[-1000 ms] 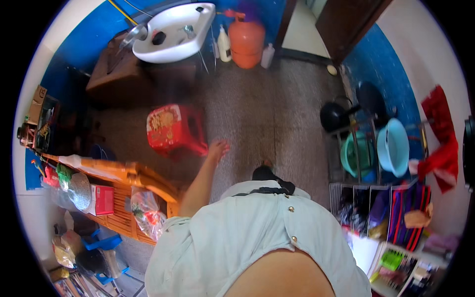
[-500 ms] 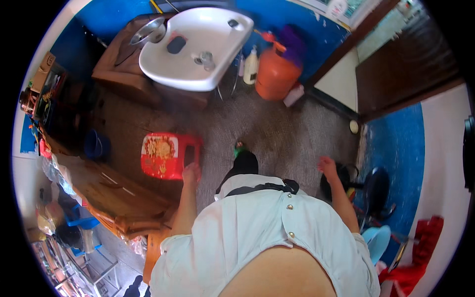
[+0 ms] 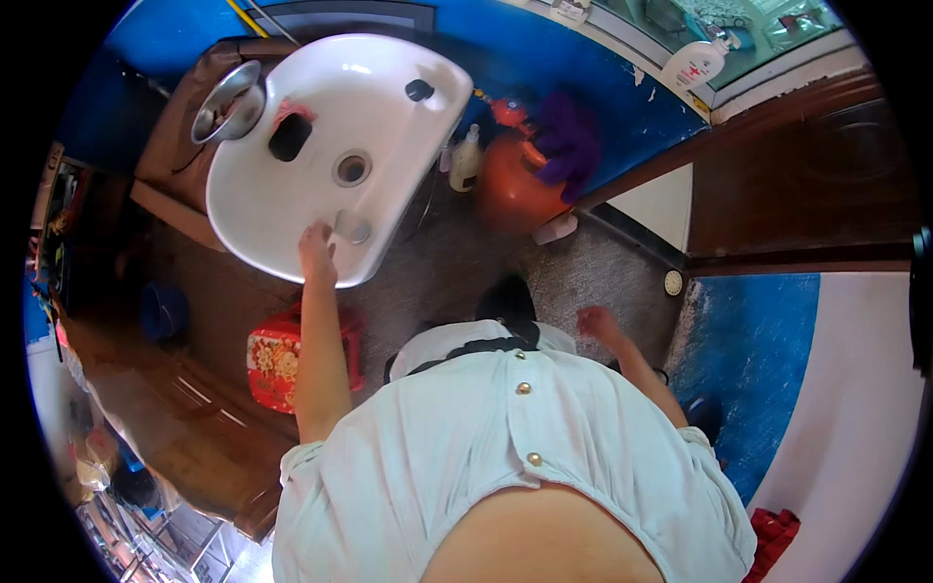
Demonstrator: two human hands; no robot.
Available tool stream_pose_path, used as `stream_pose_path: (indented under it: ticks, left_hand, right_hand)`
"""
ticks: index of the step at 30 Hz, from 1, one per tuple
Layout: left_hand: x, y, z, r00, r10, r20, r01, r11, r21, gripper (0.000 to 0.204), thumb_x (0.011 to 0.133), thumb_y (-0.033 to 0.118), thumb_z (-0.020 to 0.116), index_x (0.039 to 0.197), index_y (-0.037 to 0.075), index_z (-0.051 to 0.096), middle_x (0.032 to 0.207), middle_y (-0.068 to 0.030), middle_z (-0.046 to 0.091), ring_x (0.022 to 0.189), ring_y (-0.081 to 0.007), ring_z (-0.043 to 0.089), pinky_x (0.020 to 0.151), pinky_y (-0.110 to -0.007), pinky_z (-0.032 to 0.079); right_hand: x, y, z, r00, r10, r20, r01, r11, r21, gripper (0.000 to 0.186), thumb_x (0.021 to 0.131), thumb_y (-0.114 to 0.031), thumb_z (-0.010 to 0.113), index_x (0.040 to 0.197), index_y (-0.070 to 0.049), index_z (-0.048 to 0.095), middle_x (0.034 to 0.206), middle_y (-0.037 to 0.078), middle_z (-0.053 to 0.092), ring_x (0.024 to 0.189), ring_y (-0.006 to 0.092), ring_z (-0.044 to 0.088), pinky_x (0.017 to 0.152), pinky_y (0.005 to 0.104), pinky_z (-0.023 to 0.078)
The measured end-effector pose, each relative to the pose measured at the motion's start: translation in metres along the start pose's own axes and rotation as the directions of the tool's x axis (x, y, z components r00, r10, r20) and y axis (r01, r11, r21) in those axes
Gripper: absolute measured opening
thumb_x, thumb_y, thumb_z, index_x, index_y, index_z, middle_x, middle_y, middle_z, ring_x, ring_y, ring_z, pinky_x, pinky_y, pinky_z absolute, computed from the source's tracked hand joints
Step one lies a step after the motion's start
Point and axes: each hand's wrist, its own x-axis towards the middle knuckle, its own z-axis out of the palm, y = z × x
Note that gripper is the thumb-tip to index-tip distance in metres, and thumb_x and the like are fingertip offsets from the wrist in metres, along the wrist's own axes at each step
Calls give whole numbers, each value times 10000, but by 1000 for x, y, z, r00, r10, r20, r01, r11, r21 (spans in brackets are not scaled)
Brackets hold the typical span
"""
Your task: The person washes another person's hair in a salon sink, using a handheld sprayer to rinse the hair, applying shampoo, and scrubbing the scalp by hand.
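One clear cup [image 3: 351,228]: seen over the near part of the white sink [image 3: 282,219], close to its front edge; whether it is rested on the basin or lifted cannot be told
Left hand [image 3: 317,253]: reached over the sink's front edge, fingers bent and brought up to the cup; whether they are closed around it cannot be told
Right hand [image 3: 598,323]: held out over the floor [image 3: 418,301], well apart from the sink; fingers blurred, loosely curled and left open
Drain [image 3: 352,168]: set in the sink's floor, farther from the body than the cup
Pad [image 3: 290,138]: black, laid in the sink left of the drain, with a pink cloth [image 3: 292,110] placed against its far side
Knob [image 3: 420,90]: black, seated in the sink's far right part
Bowl [image 3: 229,115]: metal, tilted at the sink's left rim, above a brown seat [image 3: 173,199]; its contents cannot be made out
Stool [image 3: 274,364]: red with a flowered top, partly covered by the left forearm
Bucket [image 3: 163,311]: blue, placed on the floor left of the stool
Cylinder [image 3: 520,194]: orange, stood right of the sink, partly draped with a purple cloth [image 3: 571,146]
Pump bottle [image 3: 466,163]: pale, stood between sink and cylinder
Sill bottle [image 3: 695,63]: white, set by the window at upper right
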Motion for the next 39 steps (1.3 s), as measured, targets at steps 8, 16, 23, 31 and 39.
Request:
stream_pose_path:
  ticks: [8,16,23,31,39]
  left_hand:
    - [-14,-10,25,945,234,-229,-207,969,133,246,858,224,587,1058,81,585,972,2,629,913,-88,561,775,-285,380]
    - [-63,-10,84,627,516,-584,-233,840,491,572,872,214,571,1345,-26,359,1383,-173,377,1270,-265,383,1058,-382,286]
    - [-127,-74,152,850,395,-347,-165,827,537,348,865,71,563,1209,22,551,1160,-87,592,1054,-164,554,911,-299,437]
    - [-194,16,278,845,474,247,-534,757,376,522,771,30,649,1271,69,506,1282,-141,514,1185,-247,494,995,-344,393]
    - [-324,30,246,639,600,482,-665,745,-46,272,724,98,746,948,18,614,904,-90,607,838,-223,577,759,-340,445]
  right_hand:
    - [182,-215,-92,690,-652,-314,369,691,-622,335,812,-224,652,1069,-17,592,873,139,634,790,260,613,708,360,483]
    - [289,-285,-108,785,-616,68,438,474,-764,375,779,-239,688,1056,-26,552,958,145,596,863,306,589,753,361,472]
    - [204,-416,-155,973,-230,33,199,896,397,186,828,-118,630,994,-52,581,900,25,610,837,143,603,748,285,491]
    - [70,-513,-110,616,-487,620,470,858,207,161,810,-109,658,924,-52,560,889,15,583,819,88,563,746,241,463]
    - [-29,-483,-49,246,-93,965,596,800,-75,351,667,-96,769,903,-28,520,825,10,557,733,32,523,650,181,411]
